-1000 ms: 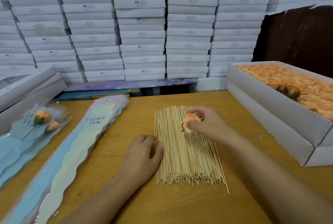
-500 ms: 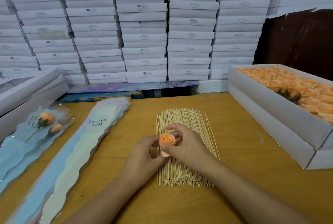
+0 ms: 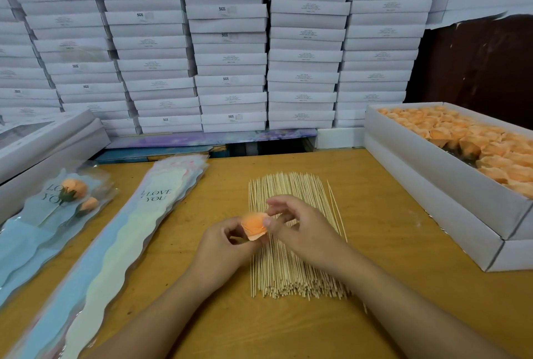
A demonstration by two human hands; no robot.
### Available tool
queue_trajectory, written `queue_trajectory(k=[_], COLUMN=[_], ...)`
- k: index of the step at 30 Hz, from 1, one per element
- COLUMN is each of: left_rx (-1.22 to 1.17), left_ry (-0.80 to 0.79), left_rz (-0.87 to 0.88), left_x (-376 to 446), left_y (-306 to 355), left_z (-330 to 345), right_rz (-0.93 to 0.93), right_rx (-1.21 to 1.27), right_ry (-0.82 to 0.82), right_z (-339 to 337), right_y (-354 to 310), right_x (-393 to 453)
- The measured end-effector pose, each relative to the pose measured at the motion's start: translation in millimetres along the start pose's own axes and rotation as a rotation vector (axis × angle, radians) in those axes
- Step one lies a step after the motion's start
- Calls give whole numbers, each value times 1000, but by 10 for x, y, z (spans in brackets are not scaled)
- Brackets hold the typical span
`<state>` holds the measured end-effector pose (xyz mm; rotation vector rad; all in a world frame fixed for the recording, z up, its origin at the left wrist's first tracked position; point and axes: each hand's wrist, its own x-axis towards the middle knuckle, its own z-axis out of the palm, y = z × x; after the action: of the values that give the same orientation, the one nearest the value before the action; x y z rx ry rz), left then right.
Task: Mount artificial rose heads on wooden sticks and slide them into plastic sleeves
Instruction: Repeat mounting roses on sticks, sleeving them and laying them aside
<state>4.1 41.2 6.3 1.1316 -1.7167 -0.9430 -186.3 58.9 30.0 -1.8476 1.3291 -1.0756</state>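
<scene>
An orange rose head (image 3: 253,226) sits between both hands above the pile of wooden sticks (image 3: 291,266) in the middle of the table. My left hand (image 3: 223,246) grips the rose head from the left and below. My right hand (image 3: 297,224) pinches its right side with thumb and fingers, the other fingers raised. Whether a stick is in the rose I cannot tell. A stack of empty "I LOVE YOU" plastic sleeves (image 3: 115,240) lies to the left. Farther left, filled sleeves (image 3: 37,226) hold mounted roses.
A long white box (image 3: 450,185) full of orange rose heads stands at the right on another white box. Stacked white boxes (image 3: 230,47) form a wall behind the wooden table (image 3: 389,243). More white boxes (image 3: 43,145) sit at the far left.
My right hand carried the rose head from above the sticks toward me and left. My left hand rose from the table and took hold of it too. The rose has turned slightly between the fingers.
</scene>
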Motion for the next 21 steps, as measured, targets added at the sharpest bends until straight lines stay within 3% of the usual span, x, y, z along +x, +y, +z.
queue_trajectory(k=[3,8,13,21], left_rx=[-15,-88,-148,-133], left_ry=[2,34,61,55], left_rz=[-18,-52,-113,-117], left_x=[15,11,23,18], left_y=[-21,3,7,4], left_z=[-4,-30,-48,-58], right_rz=[40,308,556,647], right_rx=[-9,-201,-392,-553], right_ry=[111,303,262,120], right_z=[-172,-549,-753,-814], right_y=[66,404,662,497], right_x=[53,116,91,102])
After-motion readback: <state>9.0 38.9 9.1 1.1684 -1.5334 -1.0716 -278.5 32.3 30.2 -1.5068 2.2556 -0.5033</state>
